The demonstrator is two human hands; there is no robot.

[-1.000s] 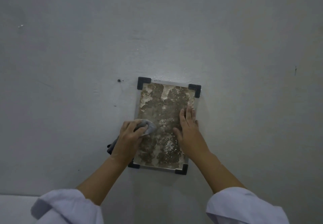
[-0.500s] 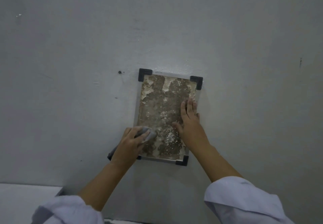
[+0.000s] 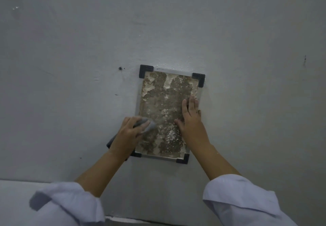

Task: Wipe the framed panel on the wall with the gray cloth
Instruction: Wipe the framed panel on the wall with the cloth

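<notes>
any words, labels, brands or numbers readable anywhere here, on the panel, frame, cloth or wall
None can be read.
Framed panel: a faint small mark on the top edge, too small and blurred to read.
Gray cloth, wall, sleeves: no text visible.

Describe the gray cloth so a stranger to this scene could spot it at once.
Find the framed panel with black corner pieces on the gray wall. At its lower left edge the left hand grips the gray cloth, bunched against the mottled brown surface. It is the only soft, smooth gray lump there; the right hand lies flat and bare.
</notes>
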